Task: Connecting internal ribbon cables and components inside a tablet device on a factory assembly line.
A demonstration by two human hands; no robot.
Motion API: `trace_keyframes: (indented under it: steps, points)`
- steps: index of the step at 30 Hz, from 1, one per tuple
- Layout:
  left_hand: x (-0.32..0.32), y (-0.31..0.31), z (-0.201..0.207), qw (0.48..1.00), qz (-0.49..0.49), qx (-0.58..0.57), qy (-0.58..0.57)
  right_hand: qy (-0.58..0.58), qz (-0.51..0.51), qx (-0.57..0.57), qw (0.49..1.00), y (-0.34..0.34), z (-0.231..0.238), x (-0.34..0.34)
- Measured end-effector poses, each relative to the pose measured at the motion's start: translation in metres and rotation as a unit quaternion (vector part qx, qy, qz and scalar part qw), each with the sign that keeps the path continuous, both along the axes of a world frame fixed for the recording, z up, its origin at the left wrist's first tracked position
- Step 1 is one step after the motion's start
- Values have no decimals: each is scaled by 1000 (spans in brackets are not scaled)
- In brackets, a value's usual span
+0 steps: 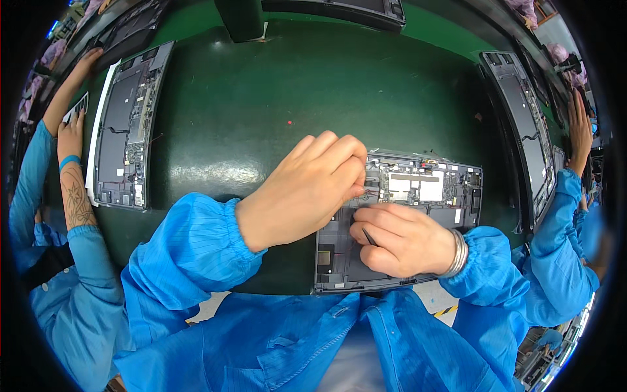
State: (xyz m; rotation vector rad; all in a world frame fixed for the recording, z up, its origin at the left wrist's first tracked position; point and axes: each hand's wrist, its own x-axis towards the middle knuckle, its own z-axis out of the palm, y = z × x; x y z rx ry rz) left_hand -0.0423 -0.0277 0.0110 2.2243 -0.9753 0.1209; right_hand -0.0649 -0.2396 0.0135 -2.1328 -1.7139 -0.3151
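An opened laptop base (pixel 445 215) lies on the table in front of me, its circuit board (pixel 418 185) and inner parts bare. My left hand (pixel 310 186) reaches over its upper left part. The fingers are curled into a pinch beside thin reddish wires (pixel 371 192); anything between the fingertips is hidden. Lower down, my right hand (pixel 410 240) is closed round a slim dark tool (pixel 369 237), of which only a narrow end shows. Its fingers rest close over the laptop's middle, near the left fingertips.
Another opened laptop base (pixel 127 127) lies at the left, near a co-worker's tattooed forearm (pixel 78 196). More bases lie at the right (pixel 522 124) and far edge (pixel 346 8). A dark upright post (pixel 241 19) stands at the back of the green table (pixel 222 130). A co-worker's hand (pixel 578 130) is at far right.
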Motion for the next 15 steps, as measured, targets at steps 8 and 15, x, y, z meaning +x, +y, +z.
trace_keyframes:
  steps: [8,15]
  points:
    - [0,1,4,999,-23,3,23,532,-172,245,792,-17,9,-28]
    - [0,2,1,999,-23,-12,38,699,-144,347,608,2,22,-26]
